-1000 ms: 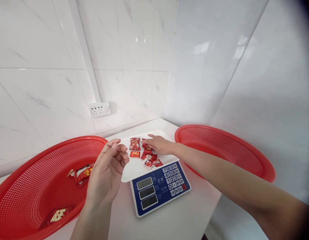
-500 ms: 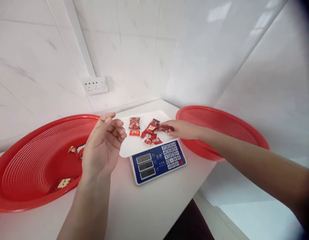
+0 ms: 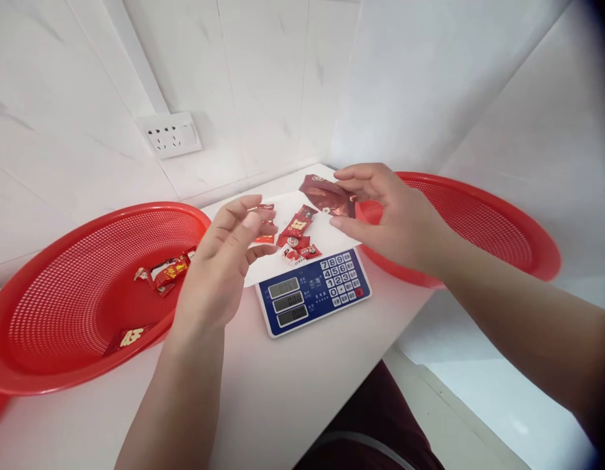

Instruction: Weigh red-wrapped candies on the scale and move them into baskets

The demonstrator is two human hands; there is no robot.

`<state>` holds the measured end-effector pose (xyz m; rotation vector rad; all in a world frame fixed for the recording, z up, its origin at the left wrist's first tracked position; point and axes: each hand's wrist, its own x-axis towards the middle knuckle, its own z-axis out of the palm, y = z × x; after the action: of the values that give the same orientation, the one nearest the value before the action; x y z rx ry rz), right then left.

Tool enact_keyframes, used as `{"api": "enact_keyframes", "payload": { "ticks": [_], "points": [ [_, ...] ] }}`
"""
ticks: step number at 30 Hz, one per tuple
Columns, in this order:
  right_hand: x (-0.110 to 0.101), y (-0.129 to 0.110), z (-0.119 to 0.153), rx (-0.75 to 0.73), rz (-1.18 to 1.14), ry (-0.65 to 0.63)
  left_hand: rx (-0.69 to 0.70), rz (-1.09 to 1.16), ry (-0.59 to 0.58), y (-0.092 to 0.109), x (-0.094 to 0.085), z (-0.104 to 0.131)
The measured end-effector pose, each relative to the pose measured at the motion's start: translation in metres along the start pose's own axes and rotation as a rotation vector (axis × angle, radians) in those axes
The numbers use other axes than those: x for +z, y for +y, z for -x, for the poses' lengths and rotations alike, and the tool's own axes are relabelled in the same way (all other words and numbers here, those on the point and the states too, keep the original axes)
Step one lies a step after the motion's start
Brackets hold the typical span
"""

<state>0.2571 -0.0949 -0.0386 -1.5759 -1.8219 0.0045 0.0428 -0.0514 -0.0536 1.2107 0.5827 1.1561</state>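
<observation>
My right hand (image 3: 390,209) holds a dark red candy packet (image 3: 329,196) by its right end, above the far right of the white scale tray (image 3: 256,271). My left hand (image 3: 226,254) is over the tray's left side, open, its fingers loosely bent and apart, with nothing in it. Behind those fingers, red packets (image 3: 267,230) on the tray are partly hidden. Near the tray's middle lie a long red packet (image 3: 298,223) and several smaller red and white wrapped sweets (image 3: 297,251). The blue scale panel (image 3: 314,290) faces me below the tray.
A red mesh basket (image 3: 57,261) on the left holds a few wrapped packets (image 3: 168,271). Another red basket (image 3: 483,209) stands on the right, partly behind my right arm. The white table (image 3: 277,385) meets tiled walls with a socket (image 3: 172,135).
My right hand has lifted the dark red packet off the tray and come nearer. My left hand has shifted right over the tray's edge. The view has tilted down a little.
</observation>
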Motion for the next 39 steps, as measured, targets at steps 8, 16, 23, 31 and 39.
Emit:
{"api": "enact_keyframes", "payload": {
  "ticks": [8,16,23,31,39],
  "points": [
    [0.014,-0.037,0.025,-0.316,-0.057,-0.026,0.016,-0.088,-0.347,-0.014,0.015,0.011],
    [0.009,-0.012,0.015,-0.196,-0.003,-0.079,0.046,0.18,0.135,0.001,0.011,0.003],
    [0.026,0.019,0.011,-0.048,0.195,-0.356,0.1,0.314,0.329,0.009,-0.01,-0.007],
    [0.042,0.017,0.0,0.014,0.266,-0.509,0.098,0.301,0.332,0.01,-0.004,-0.003],
    [0.059,0.022,-0.01,-0.03,0.292,-0.537,-0.016,0.285,0.3,0.012,-0.004,-0.002]
  ]
}}
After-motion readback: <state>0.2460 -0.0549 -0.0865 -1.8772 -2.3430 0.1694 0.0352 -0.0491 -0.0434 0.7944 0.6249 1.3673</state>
